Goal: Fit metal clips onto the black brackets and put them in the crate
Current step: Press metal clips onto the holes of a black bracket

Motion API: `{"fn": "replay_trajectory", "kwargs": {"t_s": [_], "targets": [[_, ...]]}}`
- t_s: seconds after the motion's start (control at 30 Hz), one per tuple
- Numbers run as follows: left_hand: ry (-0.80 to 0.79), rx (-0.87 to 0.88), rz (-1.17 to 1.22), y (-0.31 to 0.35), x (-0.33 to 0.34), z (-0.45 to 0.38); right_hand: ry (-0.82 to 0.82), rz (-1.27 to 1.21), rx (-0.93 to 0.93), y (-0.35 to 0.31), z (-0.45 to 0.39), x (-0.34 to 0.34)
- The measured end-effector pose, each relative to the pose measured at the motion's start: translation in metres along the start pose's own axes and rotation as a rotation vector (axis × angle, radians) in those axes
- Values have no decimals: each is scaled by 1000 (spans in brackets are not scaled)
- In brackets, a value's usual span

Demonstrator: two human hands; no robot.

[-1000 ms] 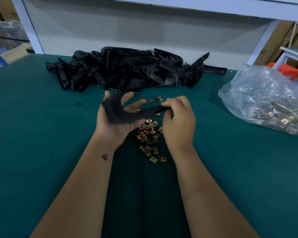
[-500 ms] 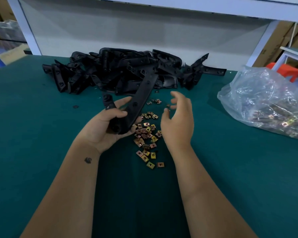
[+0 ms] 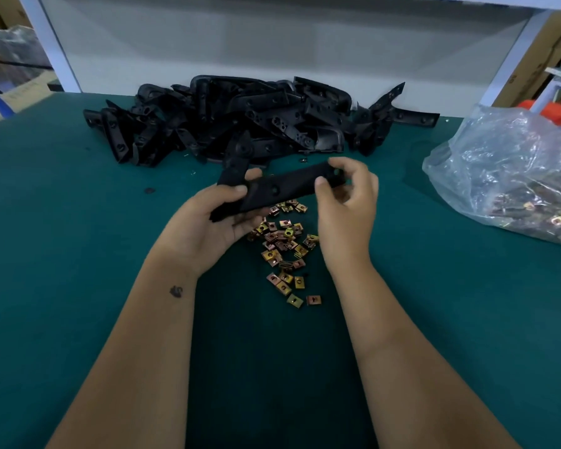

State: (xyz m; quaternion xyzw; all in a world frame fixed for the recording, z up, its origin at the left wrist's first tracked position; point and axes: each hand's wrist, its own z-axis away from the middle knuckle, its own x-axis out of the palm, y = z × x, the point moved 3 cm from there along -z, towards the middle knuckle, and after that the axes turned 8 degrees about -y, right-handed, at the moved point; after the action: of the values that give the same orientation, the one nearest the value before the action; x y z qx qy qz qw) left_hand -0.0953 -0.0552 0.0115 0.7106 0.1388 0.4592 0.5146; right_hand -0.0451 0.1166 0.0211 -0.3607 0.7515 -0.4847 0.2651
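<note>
Brackets, black and piled in a loose heap (image 3: 240, 121), lie at the far side of the green bench (image 3: 78, 254), within easy reach so that the next one can be pulled out without stretching. To the right sits a clear plastic bag (image 3: 512, 176) holding more metal clips, probably the reserve stock, well apart from the work in the middle.

One black bracket (image 3: 282, 189) is held up off the bench, roughly level, just above the scattered clips. The left hand (image 3: 214, 228) grips its left end, thumb on top and fingers curled beneath, which steadies the part. The right hand (image 3: 347, 202) pinches the right end between thumb and fingertips near a hole there; I judge this hold turns or lines up the bracket so that an end is offered for a clip. No clip can be made out on it, though the right fingers hide part of that end.

Beneath and between the hands lies a loose spread of brass-coloured metal clips (image 3: 285, 244), tipped out close by so that one can be picked up with a short reach. No crate shows in this view, so none of the finished pieces can be counted.
</note>
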Motion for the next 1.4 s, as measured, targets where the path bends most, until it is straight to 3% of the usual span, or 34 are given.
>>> {"fn": "replay_trajectory", "kwargs": {"t_s": [0.13, 0.3, 0.47, 0.6, 0.73, 0.97, 1.1, 1.2, 1.4], "targets": [[147, 143, 160, 4, -5, -4, -5, -224, 211, 4, -2, -1], [309, 363, 41, 12, -12, -7, -233, -103, 112, -4, 5, 9], [445, 370, 261, 26, -44, 0, -138, 220, 62, 2, 3, -4], [469, 221, 16, 26, -49, 2, -330, 502, 97, 9, 3, 1], [430, 117, -212, 22, -42, 3, -549, 801, 5, 13, 6, 13], [299, 60, -113, 16, -27, 2, -552, 560, 86, 15, 3, 10], [250, 22, -249, 11, -19, 2, -406, 462, 98, 14, 2, 7], [229, 20, -279, 11, -18, 1, -346, 663, -35, 9, 3, 9], [245, 26, -298, 8, -18, 0, -524, 954, -174, 6, 19, 33]]}}
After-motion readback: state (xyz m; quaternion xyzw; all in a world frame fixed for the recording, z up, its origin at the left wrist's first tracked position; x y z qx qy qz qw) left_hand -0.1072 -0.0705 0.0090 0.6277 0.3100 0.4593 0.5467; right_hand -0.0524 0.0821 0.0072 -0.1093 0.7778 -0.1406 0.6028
